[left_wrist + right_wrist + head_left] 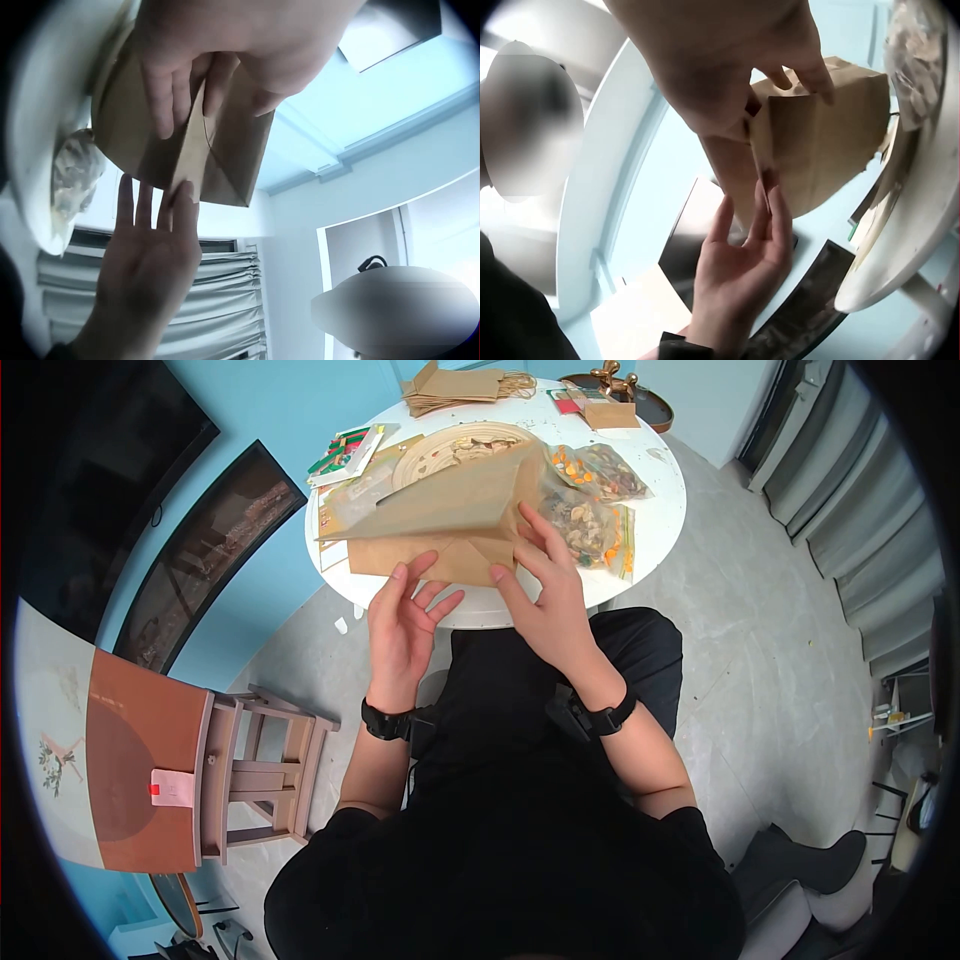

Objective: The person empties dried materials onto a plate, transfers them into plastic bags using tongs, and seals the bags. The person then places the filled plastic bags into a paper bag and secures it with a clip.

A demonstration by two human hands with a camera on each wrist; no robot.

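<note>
A brown kraft paper bag [450, 508] is held up over the near edge of the round table, its folded end towards the person. My left hand [402, 628] pinches the lower left part of this end between thumb and fingers. At the right side of the bag, my right hand [550, 600] grips it, thumb in front and fingers along the side. In the left wrist view a creased triangular fold shows on the bag [226, 161]. From the right wrist view, the left hand's fingertips [776, 199] lie at a folded edge.
On the white table [655, 510], a round woven tray [405, 468] lies behind the bag. Clear bags of dried pieces [575, 528] sit at right. Folded paper bags [450, 390] are stacked at the far edge. Green and red packets [338, 452] lie at left. A wooden chair [270, 770] stands left.
</note>
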